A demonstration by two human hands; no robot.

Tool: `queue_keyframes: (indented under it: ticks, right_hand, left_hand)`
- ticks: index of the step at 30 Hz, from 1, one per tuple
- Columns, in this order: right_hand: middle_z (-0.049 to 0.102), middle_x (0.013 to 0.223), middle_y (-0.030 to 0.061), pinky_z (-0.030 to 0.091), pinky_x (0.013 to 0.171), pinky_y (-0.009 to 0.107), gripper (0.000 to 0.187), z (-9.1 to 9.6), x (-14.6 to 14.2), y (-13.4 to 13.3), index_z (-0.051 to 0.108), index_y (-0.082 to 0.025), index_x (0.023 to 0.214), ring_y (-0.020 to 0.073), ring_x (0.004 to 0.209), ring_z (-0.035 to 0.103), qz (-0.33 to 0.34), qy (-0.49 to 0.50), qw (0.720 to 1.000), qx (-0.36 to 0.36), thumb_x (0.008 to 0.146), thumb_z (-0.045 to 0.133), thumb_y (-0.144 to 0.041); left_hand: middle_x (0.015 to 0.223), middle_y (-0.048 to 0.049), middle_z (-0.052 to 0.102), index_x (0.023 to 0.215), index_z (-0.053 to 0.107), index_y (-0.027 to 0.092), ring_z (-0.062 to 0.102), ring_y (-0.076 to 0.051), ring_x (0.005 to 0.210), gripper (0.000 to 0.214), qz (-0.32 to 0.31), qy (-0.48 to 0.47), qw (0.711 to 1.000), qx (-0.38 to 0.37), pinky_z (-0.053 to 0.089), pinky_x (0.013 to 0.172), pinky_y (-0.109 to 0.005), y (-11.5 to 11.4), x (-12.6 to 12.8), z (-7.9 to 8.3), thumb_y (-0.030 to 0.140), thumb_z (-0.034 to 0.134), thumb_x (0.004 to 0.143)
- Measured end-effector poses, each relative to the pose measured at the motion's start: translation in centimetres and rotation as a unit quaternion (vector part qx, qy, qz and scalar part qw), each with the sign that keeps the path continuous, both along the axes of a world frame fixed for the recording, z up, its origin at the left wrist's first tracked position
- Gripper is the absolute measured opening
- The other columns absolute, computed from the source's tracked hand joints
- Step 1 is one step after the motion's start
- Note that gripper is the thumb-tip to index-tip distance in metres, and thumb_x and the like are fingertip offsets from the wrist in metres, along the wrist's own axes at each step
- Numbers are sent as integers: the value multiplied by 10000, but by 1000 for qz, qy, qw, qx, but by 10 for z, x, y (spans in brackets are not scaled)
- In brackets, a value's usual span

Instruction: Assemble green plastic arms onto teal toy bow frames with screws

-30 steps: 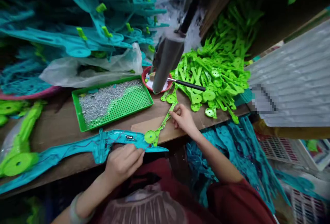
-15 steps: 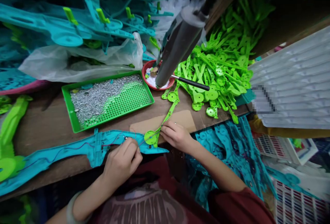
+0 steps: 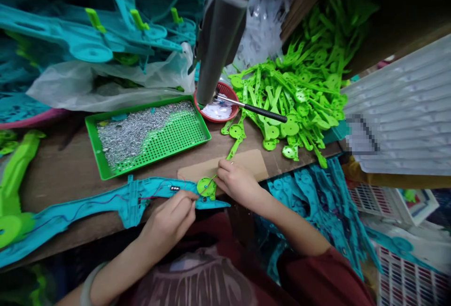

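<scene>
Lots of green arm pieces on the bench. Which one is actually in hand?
The green piece under the right hand, its disc on the teal shell; the others lie in the loose pile behind.

Both hands on teal part

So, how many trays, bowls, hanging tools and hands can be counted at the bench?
Green tray with small metal pieces: 1
Red bowl: 1
Grey hanging tool: 1
Hands: 2, the left hand on the long teal part, the right hand at the green disc piece
Total: 5
</scene>
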State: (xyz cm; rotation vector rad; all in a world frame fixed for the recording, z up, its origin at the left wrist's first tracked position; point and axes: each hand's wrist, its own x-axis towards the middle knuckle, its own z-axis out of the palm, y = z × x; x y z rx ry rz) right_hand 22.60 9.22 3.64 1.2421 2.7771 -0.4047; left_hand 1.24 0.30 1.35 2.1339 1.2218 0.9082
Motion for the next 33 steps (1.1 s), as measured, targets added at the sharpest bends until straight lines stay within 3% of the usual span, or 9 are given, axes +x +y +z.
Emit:
queue_keyframes:
  ticks: [4, 8, 12, 17, 20, 24, 29, 33]
  right_hand:
    - [622, 960, 78, 419, 688, 302, 153, 13, -11, 5, 684, -131, 915, 188, 803, 625, -5, -82, 995, -52, 982, 578, -219]
    - [629, 1001, 89, 440, 696, 316, 165, 12, -12, 4, 686, -135, 951, 208, 832, 645, 4, -94, 995, -41, 991, 543, -207]
    - [640, 1004, 95, 455, 695, 317, 171, 7, -10, -1, 690, -138, 962, 207, 823, 643, 10, -88, 996, -8, 992, 533, -199]
    - [647, 924, 98, 445, 637, 327, 117, 0, -8, -4, 693, -155, 895, 211, 782, 631, 15, -56, 998, 37, 957, 599, -187]
    - [647, 904, 98, 441, 629, 330, 98, -4, -7, -5, 684, -162, 865, 215, 790, 623, 14, -32, 998, 61, 942, 630, -188]
    - [644, 893, 93, 421, 614, 329, 92, -6, -5, -5, 672, -163, 849, 217, 792, 610, 15, -20, 998, 60, 933, 648, -193]
    - [626, 887, 86, 392, 584, 316, 98, -4, -1, -7, 656, -162, 840, 209, 795, 578, 24, -1, 995, 100, 935, 639, -177]
    - [630, 925, 94, 452, 685, 310, 165, -6, 2, -17, 653, -153, 963, 217, 858, 550, 130, 102, 977, 138, 1003, 493, -151]
  left_hand:
    - [789, -7, 610, 845, 519, 199, 644, -143, 723, 175, 21, 43, 999, -3, 492, 684, -251, 2, 4, 5, 126, 448, 987]
    - [682, 9, 587, 851, 562, 199, 598, -167, 572, 188, 48, 143, 989, 8, 410, 544, -291, 10, 1, 10, 263, 464, 999]
    - [681, 2, 657, 759, 600, 208, 660, -185, 618, 308, 3, 186, 982, -20, 402, 556, -286, 26, -13, 13, 330, 486, 1017]
    - [861, 13, 772, 992, 711, 236, 722, -160, 714, 195, -4, 122, 988, -90, 459, 616, -243, 34, -21, 13, 316, 533, 1008]
    - [844, 1, 768, 972, 716, 227, 723, -166, 718, 210, -23, 147, 986, -70, 471, 618, -242, 35, -22, 11, 285, 518, 1008]
    - [778, -33, 733, 887, 676, 194, 702, -201, 683, 162, -77, 296, 952, -12, 459, 561, -257, 40, -23, 12, 163, 534, 958]
    - [789, -48, 718, 860, 637, 176, 707, -223, 675, 153, -162, 419, 894, -7, 463, 509, -270, 50, -10, 25, 37, 575, 876]
    - [743, -63, 684, 855, 620, 157, 682, -213, 624, 181, -173, 445, 878, 15, 465, 502, -270, 50, 0, 31, 9, 520, 888]
